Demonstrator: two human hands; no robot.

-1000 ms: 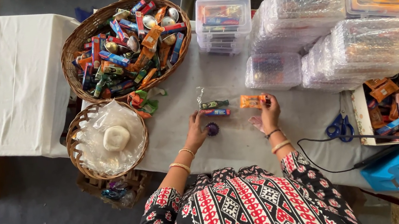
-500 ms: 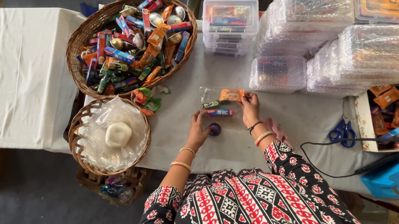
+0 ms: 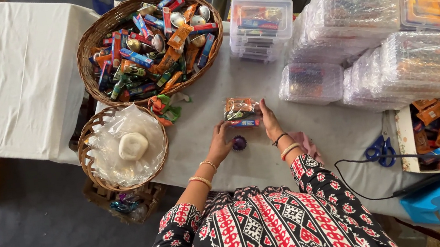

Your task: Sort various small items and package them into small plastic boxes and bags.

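Midway, it seems: both hands close around a small clear packet of sweets (image 3: 241, 112) on the grey tabletop (image 3: 272, 159), just below the large wicker basket (image 3: 97, 37), still heaped with loose wrapped sweets. The left hand (image 3: 221, 143) cups the packet's near edge; the right hand (image 3: 270, 123) presses its side. A small purple disc (image 3: 239, 142) lies between the wrists. Right of the basket, filled clear plastic boxes (image 3: 386, 29) stand stacked.
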